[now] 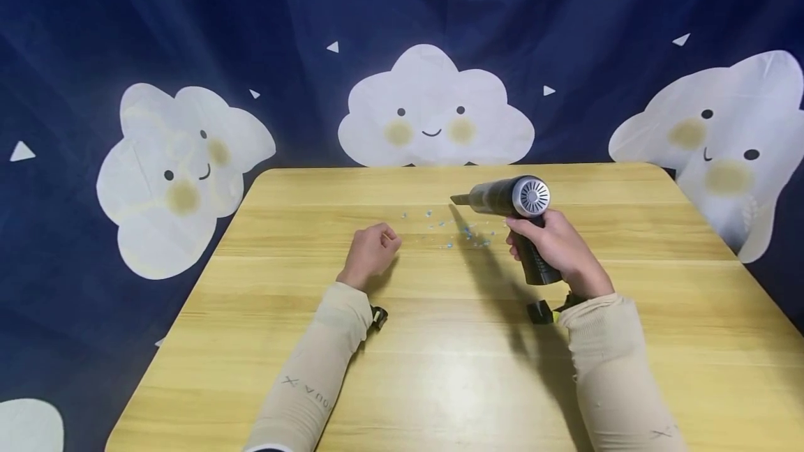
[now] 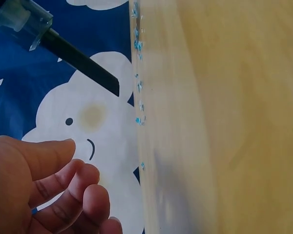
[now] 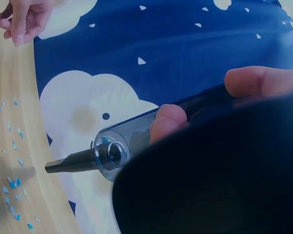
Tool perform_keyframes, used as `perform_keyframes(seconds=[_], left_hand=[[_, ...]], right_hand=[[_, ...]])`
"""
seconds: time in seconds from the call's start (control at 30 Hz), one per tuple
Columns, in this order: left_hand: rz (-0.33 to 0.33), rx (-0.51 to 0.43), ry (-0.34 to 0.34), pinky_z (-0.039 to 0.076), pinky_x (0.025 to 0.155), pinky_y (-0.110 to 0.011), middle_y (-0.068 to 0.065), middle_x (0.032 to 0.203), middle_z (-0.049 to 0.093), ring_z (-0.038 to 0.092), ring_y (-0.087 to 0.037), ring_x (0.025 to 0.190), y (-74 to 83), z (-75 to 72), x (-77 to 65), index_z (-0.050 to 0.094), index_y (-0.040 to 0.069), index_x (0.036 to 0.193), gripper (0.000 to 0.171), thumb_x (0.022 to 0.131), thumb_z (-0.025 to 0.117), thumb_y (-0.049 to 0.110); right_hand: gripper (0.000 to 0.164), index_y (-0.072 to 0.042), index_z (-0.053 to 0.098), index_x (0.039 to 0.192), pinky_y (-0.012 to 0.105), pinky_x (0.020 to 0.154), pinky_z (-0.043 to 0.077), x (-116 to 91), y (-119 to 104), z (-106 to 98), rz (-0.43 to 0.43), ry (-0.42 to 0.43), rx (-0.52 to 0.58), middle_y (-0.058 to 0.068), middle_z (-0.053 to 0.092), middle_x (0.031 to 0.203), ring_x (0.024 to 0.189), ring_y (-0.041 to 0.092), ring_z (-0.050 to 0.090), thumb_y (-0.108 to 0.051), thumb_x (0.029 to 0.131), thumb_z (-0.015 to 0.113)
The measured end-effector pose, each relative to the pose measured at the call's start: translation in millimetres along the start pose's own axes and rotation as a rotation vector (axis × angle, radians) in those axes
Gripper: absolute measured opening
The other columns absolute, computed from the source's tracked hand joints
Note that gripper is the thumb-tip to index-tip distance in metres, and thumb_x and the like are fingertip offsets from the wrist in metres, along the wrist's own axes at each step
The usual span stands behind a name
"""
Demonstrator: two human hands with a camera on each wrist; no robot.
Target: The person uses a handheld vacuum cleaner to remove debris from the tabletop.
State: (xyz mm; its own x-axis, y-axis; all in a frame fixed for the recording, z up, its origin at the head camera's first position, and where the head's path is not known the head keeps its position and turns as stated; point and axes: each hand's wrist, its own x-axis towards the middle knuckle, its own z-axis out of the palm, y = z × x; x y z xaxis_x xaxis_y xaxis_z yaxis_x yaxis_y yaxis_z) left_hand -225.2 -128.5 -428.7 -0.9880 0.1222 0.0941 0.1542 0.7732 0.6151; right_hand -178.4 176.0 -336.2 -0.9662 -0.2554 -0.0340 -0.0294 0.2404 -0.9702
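Nearest, two beige arm coverings: left sleeve point(image 1: 308, 368) and right sleeve point(image 1: 612, 375), each with dark printed marks, extended over one wood-grain table point(image 1: 440, 326). At the cuffs, small black wrist devices point(image 1: 379, 317) with touches of yellow. Further on, left of centre, one left hand point(image 1: 370, 253), with fingers loosely bent, thumb tip just beside the forefinger, holding nothing; contact with the tabletop impossible to tell. Right of centre, one right hand point(image 1: 561, 246), with fingers curled firmly round the handle of one handheld vacuum point(image 1: 509, 196): pistol-shaped, black, held above the tabletop, silver round vent point(image 1: 535, 196) turned toward the wearer, barrel partly clear, narrow dark nozzle point(image 3: 73, 162) pointing left, tip raised off the wood. Near the nozzle, between the hands and slightly beyond, loose scatter of tiny blue and pale bits point(image 1: 467, 232), on the tabletop. Behind the rounded far corners, dark-blue cloth backdrop point(image 1: 389, 2), creased, printed with white triangles and smiling white clouds point(image 1: 433, 93).
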Motion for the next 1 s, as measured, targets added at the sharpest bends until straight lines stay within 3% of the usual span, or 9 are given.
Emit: perform_keyframes(seconds=[0.8, 1.0], left_hand=[[-0.007, -0.027, -0.018, 0.053, 0.071, -0.035, -0.004, 0.082, 0.067, 0.060, -0.018, 0.075, 9.9, 3.6, -0.5, 0.065, 0.010, 0.089, 0.012, 0.092, 0.061, 0.020], [0.001, -0.032, -0.015, 0.051, 0.071, -0.035, -0.003, 0.080, 0.065, 0.058, -0.018, 0.074, 12.0, 2.3, -1.8, 0.062, 0.010, 0.085, 0.011, 0.091, 0.062, 0.020]], right_hand=[[0.033, 0.004, 0.045, 0.112, 0.031, 0.060, 0.054, 7, 3, 5, 0.055, -0.029, 0.010, 0.006, 0.060, 0.075, 0.063, 0.016, 0.060, -0.024, 0.096, 0.054], [0.027, 0.003, 0.045, 0.110, 0.029, 0.059, 0.054, 8, 6, 6, 0.044, -0.036, 0.030, 0.006, 0.059, 0.075, 0.062, 0.015, 0.060, -0.020, 0.097, 0.052]])
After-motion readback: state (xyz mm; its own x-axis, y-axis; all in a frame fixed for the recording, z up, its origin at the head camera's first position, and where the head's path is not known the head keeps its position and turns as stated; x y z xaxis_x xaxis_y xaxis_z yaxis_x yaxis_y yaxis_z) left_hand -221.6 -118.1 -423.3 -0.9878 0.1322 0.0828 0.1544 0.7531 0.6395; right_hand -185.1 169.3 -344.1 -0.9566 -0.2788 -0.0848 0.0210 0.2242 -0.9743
